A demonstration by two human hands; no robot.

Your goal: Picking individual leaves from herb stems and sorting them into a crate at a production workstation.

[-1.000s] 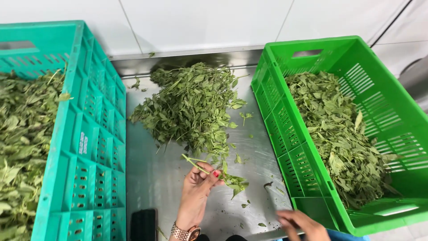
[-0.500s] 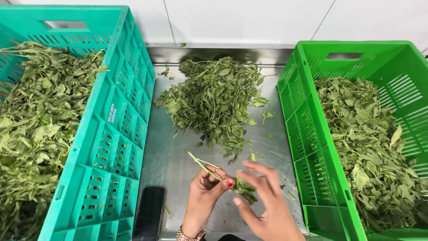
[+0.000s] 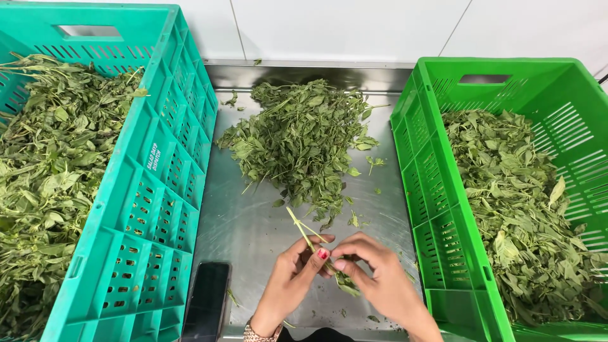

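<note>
My left hand [image 3: 292, 273] pinches a thin green herb stem [image 3: 299, 228] that sticks up and to the left from my fingers. My right hand [image 3: 379, 278] meets it from the right and grips the leafy lower end of the same sprig [image 3: 345, 283]. Both hands hover over the steel table [image 3: 253, 234], just in front of a loose pile of green herbs [image 3: 303, 139]. A teal crate [image 3: 152, 209] full of stemmed herbs stands on the left. A bright green crate [image 3: 437, 209] on the right holds picked leaves [image 3: 519, 196].
A dark phone [image 3: 207, 301] lies flat on the steel table by the teal crate's front corner, left of my left wrist. Stray leaves dot the table. A white tiled wall [image 3: 342, 28] rises behind the table.
My right hand came in from the lower right and closed on the sprig held by my left hand. The view shifted left, showing more of the teal crate.
</note>
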